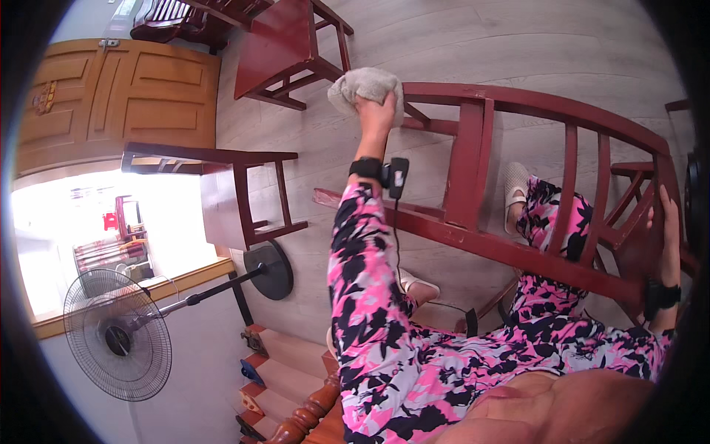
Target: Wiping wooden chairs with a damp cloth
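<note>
My left hand [378, 111] is closed around a folded beige cloth [366, 89]. The cloth is up against the end of one leg of a dark red wooden chair [471, 166]. This chair is tipped over in front of me, its long side rails running across the view. At the right, my right hand [668, 219] grips the chair's end rail [663, 172]; some of its fingers are hidden behind the wood. Both wrists wear black straps, and a small device with a cable sits on the left one.
More red wooden chairs stand nearby, one at the top [283, 50] and one to the left [233, 194]. A pedestal fan [117, 336] is at lower left, before the bright doorway. Steps [294, 361] with a turned wooden baluster [310, 410] lie below. A wooden door [122, 100] is upper left.
</note>
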The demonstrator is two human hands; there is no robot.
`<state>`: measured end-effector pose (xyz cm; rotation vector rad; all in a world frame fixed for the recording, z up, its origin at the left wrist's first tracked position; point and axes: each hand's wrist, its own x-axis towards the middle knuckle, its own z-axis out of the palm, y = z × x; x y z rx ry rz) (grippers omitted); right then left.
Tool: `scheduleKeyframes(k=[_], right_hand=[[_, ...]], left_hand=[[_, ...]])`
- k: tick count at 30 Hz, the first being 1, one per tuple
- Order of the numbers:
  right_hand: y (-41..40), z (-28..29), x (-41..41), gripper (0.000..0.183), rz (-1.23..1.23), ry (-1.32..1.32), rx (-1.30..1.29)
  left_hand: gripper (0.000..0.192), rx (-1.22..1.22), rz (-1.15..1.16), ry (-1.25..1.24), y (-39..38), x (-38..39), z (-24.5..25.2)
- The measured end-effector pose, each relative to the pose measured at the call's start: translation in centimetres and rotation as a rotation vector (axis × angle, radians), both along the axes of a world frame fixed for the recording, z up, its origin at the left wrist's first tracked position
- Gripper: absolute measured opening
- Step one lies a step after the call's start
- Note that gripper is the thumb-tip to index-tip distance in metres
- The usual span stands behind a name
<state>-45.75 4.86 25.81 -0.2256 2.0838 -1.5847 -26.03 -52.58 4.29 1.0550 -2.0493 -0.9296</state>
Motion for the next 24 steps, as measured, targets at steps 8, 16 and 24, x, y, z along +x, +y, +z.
scheduleKeyframes(k=[8, 16, 24], right_hand=[[1.4, -0.6, 0.2, 0.044, -0.006, 0.314, 0.261], [2.4, 0.4, -2.4, 0.042, 0.016, 0.204, 0.288], [1.1, -0.5, -4.3, 0.023, -0.097, 0.010, 0.159]], left_hand=[[0.093, 0.561, 0.746, 0.158, -7.7, -3.5, -1.0], [0.069, 0.781, 0.317, 0.407, -7.8, 2.8, -3.0], [0.043, 0.173, 0.235, -0.133, -0.6, 2.1, -2.0]])
